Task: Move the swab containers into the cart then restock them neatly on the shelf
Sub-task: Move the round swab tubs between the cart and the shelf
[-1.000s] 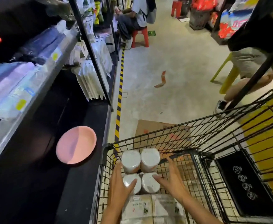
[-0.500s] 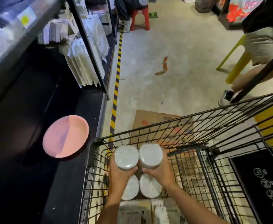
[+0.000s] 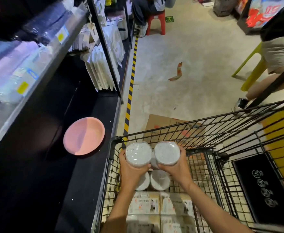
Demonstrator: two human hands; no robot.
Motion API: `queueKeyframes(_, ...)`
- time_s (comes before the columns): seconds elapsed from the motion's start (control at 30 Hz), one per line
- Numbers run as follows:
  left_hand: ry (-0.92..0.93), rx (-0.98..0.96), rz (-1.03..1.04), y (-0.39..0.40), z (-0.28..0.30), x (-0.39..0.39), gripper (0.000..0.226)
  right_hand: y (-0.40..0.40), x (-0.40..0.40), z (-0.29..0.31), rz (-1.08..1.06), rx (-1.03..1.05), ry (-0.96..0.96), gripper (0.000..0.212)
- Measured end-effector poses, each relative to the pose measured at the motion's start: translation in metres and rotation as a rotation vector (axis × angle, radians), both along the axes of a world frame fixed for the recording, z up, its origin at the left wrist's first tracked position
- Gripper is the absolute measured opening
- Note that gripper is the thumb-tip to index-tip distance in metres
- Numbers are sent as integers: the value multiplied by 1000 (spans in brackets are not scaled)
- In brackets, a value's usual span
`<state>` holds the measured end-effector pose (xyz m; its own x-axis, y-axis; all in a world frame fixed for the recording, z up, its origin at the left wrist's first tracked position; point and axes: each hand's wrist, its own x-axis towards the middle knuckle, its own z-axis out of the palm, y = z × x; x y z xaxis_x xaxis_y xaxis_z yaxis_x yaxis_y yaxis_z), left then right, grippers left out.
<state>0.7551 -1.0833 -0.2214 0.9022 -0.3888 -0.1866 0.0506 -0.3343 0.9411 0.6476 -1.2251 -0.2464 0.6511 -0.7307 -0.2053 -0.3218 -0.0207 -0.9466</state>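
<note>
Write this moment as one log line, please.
left hand: grips left swab container | right hand: grips right swab container | both raised over cart | shelf: pink plate

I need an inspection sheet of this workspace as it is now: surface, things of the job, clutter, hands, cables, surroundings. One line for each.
Surface: black lower shelf, a pink plate lying on it.
Job's things: two swab containers held side by side above the cart; two more containers upright in the cart below; flat packs nearer the person.
Clutter: flattened cardboard and an orange scrap on the floor.
Hands: left hand grips the left container; right hand grips the right one.
Cables: nothing seen.
Surroundings: store aisle, striped floor tape, red stool, yellow stool, other people.
</note>
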Motion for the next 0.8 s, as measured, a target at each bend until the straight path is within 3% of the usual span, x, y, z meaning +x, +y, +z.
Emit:
queueKeyframes(0.17,-118,-96,14,21,60,-24,98,15,-14,67,149,-122,-117,97)
queueKeyframes(0.27,-117,-112,148,44,94,-46,94,29,-25,100,205,-135,-176,100)
queueKeyframes(0.47,-229,-163,366,109,161,-107,96,73,-57,156,378,-83,-251,96)
queueKeyframes(0.63,-418,-168,492,184,211,-157,74,135,-82,198,569,19,-354,96)
queueKeyframes(0.8,-522,-113,689,274,254,-206,67,220,-91,243,838,55,-460,76)
